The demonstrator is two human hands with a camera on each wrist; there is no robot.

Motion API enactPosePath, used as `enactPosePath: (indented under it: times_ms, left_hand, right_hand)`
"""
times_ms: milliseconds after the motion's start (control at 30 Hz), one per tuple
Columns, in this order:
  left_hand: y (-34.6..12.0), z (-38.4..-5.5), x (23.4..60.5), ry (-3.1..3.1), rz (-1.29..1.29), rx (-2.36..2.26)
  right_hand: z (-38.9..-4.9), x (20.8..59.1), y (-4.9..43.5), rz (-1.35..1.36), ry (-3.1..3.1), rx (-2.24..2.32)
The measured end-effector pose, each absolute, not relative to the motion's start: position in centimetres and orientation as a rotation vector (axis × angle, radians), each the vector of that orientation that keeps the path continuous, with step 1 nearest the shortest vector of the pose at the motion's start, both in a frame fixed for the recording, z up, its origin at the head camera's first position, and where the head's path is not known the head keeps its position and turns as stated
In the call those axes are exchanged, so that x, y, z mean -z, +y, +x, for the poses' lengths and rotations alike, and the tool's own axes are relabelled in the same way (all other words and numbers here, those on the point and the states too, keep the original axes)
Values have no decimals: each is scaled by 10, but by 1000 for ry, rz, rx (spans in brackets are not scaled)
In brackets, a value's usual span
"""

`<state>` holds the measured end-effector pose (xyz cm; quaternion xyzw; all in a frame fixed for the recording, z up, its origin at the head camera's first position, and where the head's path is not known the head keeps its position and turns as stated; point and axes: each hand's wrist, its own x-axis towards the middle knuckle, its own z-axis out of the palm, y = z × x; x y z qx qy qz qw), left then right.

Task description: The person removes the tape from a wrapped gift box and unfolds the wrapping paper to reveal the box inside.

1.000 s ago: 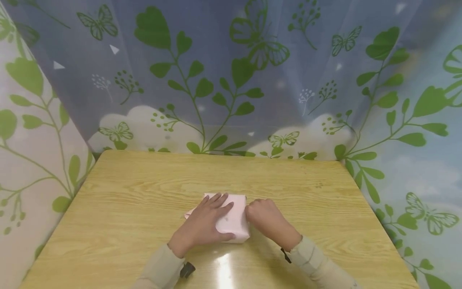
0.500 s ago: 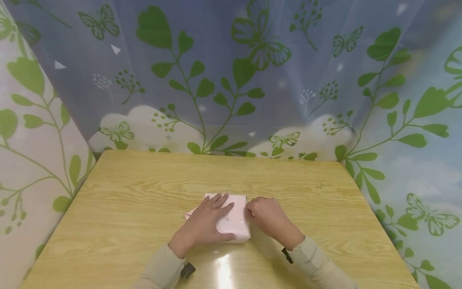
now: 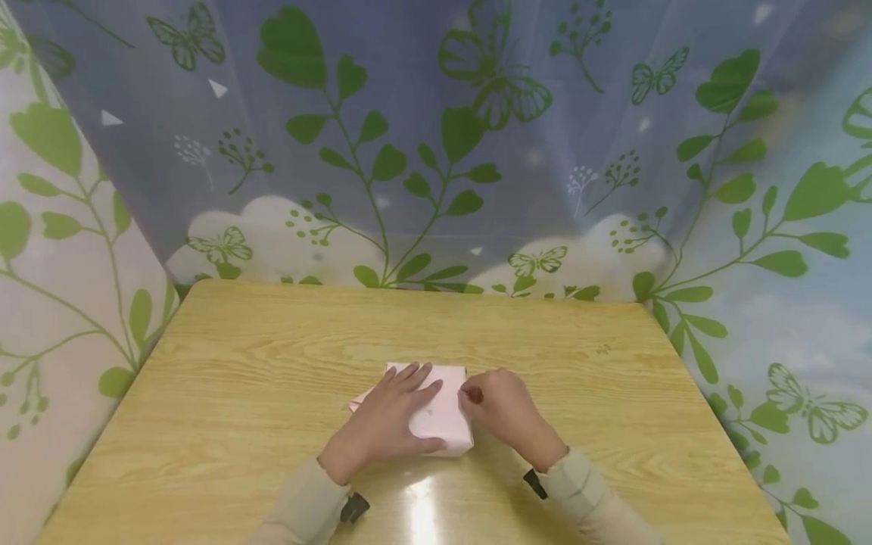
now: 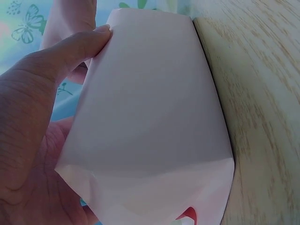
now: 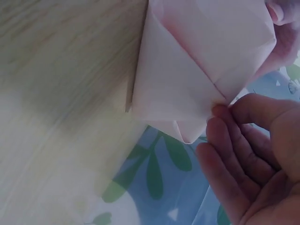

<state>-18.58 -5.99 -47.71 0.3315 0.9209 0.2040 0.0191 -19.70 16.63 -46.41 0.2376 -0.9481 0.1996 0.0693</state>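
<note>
A box wrapped in pale pink paper (image 3: 446, 409) lies on the table in the head view. My left hand (image 3: 381, 424) rests across its top with fingers spread, the thumb along the near edge. In the left wrist view that thumb (image 4: 84, 47) touches the upper edge of a smooth wrapped side (image 4: 150, 93). At the box's right end, my right hand (image 3: 500, 409) pinches the paper's upper edge between thumb and index finger. The right wrist view shows folded paper flaps (image 5: 183, 79) on that end, beside the right hand's fingertips (image 5: 220, 110). The box's contents are hidden.
The wood-grain table (image 3: 272, 341) extends around the box on all sides. Behind it hangs a blue curtain (image 3: 409, 151) printed with leaves and butterflies. A folded paper end (image 3: 357, 403) sticks out at the box's left.
My right hand has turned slightly at the wrist, so its thumb side now shows at the box's right edge. My left hand and the box have stayed in place.
</note>
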Motion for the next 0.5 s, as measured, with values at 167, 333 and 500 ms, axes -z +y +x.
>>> enactPosePath:
  times_ms: [167,333,500]
  left_hand:
    - [-59,-186,477,2861,1038,-637]
    - [-59,-187,478,2858,1033,-636]
    - [-59,-188,479,2855,1051,-625]
  right_hand:
    - [-200,463,174,740,-2919,-730]
    - [-208,465,183,833,-2961,-942]
    - [-214,464,186,919,-2943,-1026]
